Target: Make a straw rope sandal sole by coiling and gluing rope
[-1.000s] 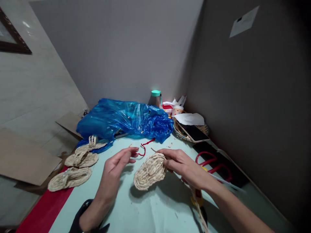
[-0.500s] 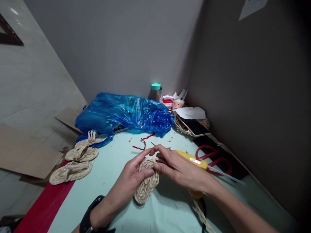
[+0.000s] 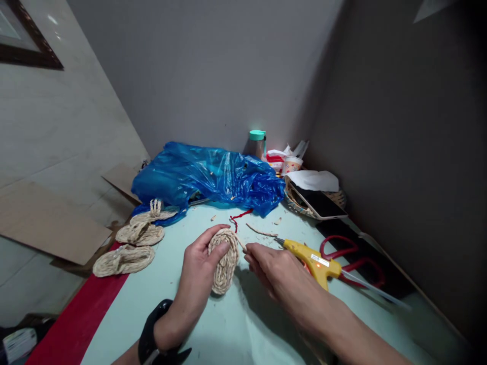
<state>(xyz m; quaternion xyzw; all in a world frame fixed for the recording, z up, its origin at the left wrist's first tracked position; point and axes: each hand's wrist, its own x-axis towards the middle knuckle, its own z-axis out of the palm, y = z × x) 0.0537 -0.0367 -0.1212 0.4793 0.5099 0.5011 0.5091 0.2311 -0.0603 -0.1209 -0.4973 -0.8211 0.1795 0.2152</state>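
Note:
My left hand [image 3: 203, 261] grips a coiled oval sole of braided straw [image 3: 224, 268], the thumb lying across its upper face. From the top of that sole a straw cord [image 3: 240, 241] runs over to my right hand [image 3: 268, 266], whose fingers pinch it. Just beyond my right hand lies a yellow glue gun [image 3: 310, 257] with a clear glue stick [image 3: 376, 290] poking out of its back. A loose piece of straw cord [image 3: 261, 230] rests near the nozzle.
Several straw sandals [image 3: 124, 259] lie at the left. Behind are a blue plastic bag [image 3: 205, 175] and a bottle [image 3: 257, 144]. At right, a phone [image 3: 323, 203] rests on a basket [image 3: 299, 205], near red-handled scissors [image 3: 361, 263]. A red string [image 3: 238, 217] lies mid-table.
My left hand, empty a second ago, has taken hold of the sole, now turned upright. My right hand has let go of the sole and drawn the straw cord out to the right.

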